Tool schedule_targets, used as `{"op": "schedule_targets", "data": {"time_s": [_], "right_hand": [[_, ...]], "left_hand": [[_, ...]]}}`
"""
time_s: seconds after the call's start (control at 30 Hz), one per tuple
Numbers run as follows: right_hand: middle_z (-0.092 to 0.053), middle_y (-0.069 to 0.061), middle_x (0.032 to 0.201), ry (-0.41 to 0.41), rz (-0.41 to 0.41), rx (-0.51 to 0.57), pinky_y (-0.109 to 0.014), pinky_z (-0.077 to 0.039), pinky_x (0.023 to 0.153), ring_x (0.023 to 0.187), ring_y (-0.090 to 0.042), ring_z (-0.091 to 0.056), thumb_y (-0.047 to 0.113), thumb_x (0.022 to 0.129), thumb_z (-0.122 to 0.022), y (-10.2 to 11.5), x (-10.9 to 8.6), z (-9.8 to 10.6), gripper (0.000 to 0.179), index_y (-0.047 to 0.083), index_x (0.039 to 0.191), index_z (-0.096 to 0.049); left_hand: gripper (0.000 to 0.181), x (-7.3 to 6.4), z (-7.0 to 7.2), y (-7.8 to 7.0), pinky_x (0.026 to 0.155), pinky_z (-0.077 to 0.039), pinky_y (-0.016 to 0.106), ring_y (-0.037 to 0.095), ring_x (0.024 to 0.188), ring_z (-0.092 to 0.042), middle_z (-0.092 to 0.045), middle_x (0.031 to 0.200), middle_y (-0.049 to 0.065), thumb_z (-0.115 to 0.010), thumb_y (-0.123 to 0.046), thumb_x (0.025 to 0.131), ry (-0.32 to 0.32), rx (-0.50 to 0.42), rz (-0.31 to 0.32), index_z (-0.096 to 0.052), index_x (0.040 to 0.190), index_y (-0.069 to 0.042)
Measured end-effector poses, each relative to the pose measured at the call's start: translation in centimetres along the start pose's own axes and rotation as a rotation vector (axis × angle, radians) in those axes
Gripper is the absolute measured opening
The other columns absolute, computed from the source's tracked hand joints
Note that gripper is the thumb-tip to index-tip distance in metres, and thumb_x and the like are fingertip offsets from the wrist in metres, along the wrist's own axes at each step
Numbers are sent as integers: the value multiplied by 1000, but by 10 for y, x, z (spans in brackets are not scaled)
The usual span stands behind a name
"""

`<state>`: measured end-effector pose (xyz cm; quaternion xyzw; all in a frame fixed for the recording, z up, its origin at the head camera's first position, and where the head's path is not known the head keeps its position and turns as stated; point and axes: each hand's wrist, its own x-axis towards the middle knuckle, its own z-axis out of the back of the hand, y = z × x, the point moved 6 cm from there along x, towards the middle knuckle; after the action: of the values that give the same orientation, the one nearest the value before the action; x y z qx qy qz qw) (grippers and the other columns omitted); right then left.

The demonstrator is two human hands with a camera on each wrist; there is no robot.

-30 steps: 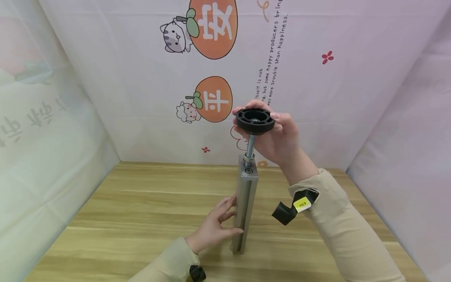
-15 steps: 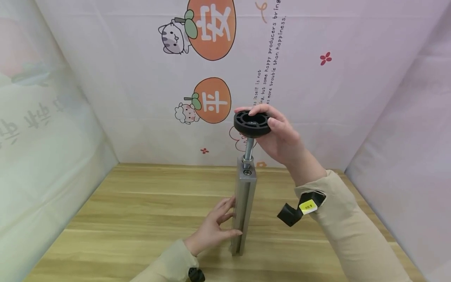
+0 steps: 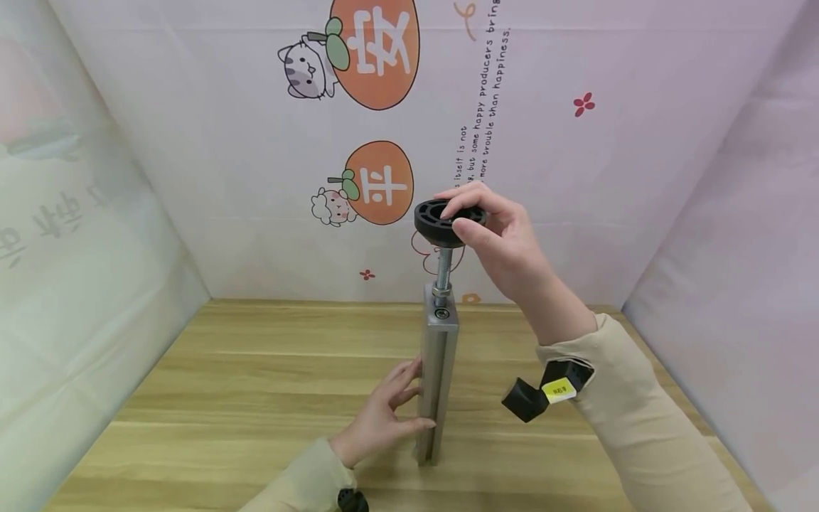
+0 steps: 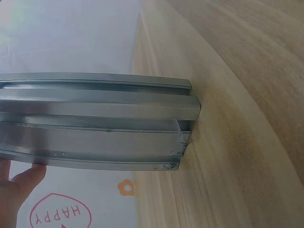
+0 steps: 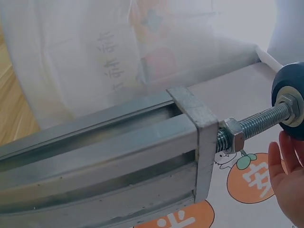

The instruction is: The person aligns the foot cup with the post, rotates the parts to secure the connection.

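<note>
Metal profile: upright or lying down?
Upright: the metal profile stands on end on the wooden table, with the black foot uppermost.

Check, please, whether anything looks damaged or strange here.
One lower corner of the metal profile looks ragged; damage or residue, I cannot tell. Also, the nut on the threaded rod stands off the end plate, thread showing between, perhaps not tightened.
</note>
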<state>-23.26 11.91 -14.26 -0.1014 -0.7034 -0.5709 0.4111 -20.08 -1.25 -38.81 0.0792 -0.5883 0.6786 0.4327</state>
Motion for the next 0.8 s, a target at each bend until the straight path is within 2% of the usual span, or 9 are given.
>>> {"op": "schedule_targets", "data": {"time_s": [0.2, 0.37, 0.63, 0.73, 0.8], "right_hand": [[-53, -6, 109, -32, 11, -55, -24, -52, 82, 107, -24, -48, 10, 82, -60, 3, -1, -3, 14, 20, 87, -68], [-51, -5, 105, -56, 29, -85, -22, -52, 80, 104, -22, -49, 1, 79, -55, 7, -3, -6, 27, 23, 87, -68], [-46, -3, 94, -123, 59, -187, -17, -53, 72, 86, -16, -55, -1, 77, -59, 17, -5, -12, 30, 25, 88, -69], [-45, -3, 92, -151, 87, -245, -16, -49, 68, 84, -15, -53, -1, 76, -62, 19, -6, -13, 17, 8, 89, -69], [-45, -3, 91, -172, 109, -305, -16, -47, 67, 85, -15, -51, 0, 75, -64, 21, -7, -12, 16, -4, 90, -65]], "left_hand": [[93, 0, -1, 0, 98, -47, 49, 8, 129, -38, -34, 141, 20, -72, 3, 79, 10, -9, 11, -20, 152, -20], [91, 0, -3, 2, 100, -47, 47, 8, 129, -37, -33, 141, 19, -72, 2, 79, 15, -26, 23, -21, 152, -18], [92, -1, -1, 0, 99, -47, 48, 8, 130, -36, -33, 141, 18, -71, 4, 80, 9, -21, 8, -20, 152, -19], [91, -1, -1, -1, 99, -46, 49, 9, 130, -36, -33, 141, 19, -71, 3, 80, 10, -18, 7, -19, 152, -17], [91, 0, -1, 0, 100, -46, 47, 9, 131, -36, -33, 141, 19, -72, 2, 80, 12, -18, 23, -20, 152, -16]]}}
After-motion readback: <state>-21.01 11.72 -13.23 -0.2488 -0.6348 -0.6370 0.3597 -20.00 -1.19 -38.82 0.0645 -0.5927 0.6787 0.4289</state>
